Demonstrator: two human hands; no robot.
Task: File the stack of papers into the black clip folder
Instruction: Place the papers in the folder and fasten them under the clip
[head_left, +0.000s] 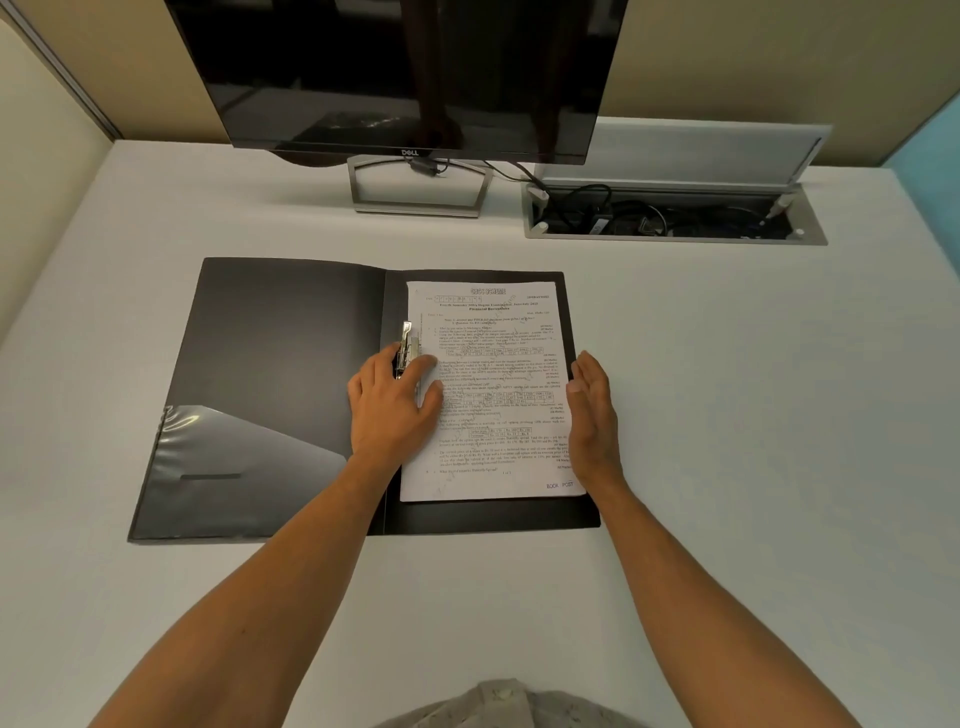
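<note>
on open black clip folder (291, 374) — squaring stack of papers (493, 395): left hand (389, 400) fingers at metal clip (406, 345), grip unclear, right hand (592, 410) flat-fingered on edge — next, clamp clip down.

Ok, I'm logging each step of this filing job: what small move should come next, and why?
Probably press the metal clip down onto the papers. They already lie inside the open folder, the left hand rests at the clip, which looks raised, and the right hand steadies their edge.
</note>
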